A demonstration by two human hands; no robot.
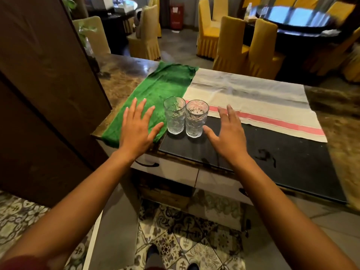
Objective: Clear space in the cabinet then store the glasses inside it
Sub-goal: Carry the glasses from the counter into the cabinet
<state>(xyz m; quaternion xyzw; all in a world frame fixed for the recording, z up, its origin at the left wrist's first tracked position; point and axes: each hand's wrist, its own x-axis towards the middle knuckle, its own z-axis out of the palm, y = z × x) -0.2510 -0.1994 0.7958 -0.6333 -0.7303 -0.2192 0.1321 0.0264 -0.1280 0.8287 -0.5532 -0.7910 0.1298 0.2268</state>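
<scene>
A: Hands first. Left hand (pixel 137 126), palm down, fingers spread wide, holding nothing. It hovers above the near end of the green cloth (pixel 155 94), thumb pointing toward the glasses.

B: Right hand?

A: Right hand (pixel 227 131), likewise empty, fingers splayed and slightly curled, thumb reaching toward the nearer glass. No contact that I can see on either side.

B: The glasses?

A: Two clear textured tumblers, upright, between the hands. Left glass (pixel 174 114) and right glass (pixel 196 118) stand side by side, touching or nearly so; can't tell which. Both rest on the dark glossy panel (pixel 272 154) set into the counter, near its left front corner.

B: Surroundings?

A: Green cloth lies left of the glasses, running away from the counter's front edge. A white cloth with a pink stripe (pixel 263 106) lies to the right and behind, meeting the green one. Mottled brown countertop (pixel 118 78) shows beyond. Below the front edge, pale drawers, one with a dark handle (pixel 147 164).

B: The cabinet?

A: A tall dark brown door (pixel 44 75) stands at far left, beside the counter. Its interior is not visible. Yellow-covered chairs (pixel 247 47) farther back.
</scene>
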